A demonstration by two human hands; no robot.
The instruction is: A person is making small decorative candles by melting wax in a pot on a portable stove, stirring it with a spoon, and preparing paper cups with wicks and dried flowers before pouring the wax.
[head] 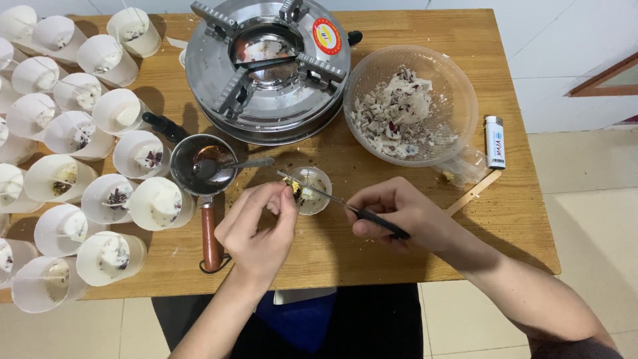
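From the head camera, both forearms reach up from the near edge of the wooden table (399,259). The left hand (260,229) is curled, thumb and fingertips pinched on the near-left rim of a small clear cup (310,189); whether it also pinches something small there cannot be told. The right hand (399,214) is closed around the dark handles of a pair of scissors (345,205), whose thin metal blades slant up and left across the cup's mouth. The cup stands between the two hands, just beyond the fingertips, near the middle of the table, with yellowish and dark bits inside.

Just left of the cup sits a small metal pot (203,163) with a spoon in it and a wooden handle pointing to the near edge. A round metal stove (269,66) stands at the far edge, a clear bowl (458,86) of white wax pieces and dried petals to its right, then a white lighter (494,141) and a flat wooden stick (473,192) toward the right edge. Many white paper cups (156,203) crowd the left side. Pale floor tiles (585,199) surround the table.
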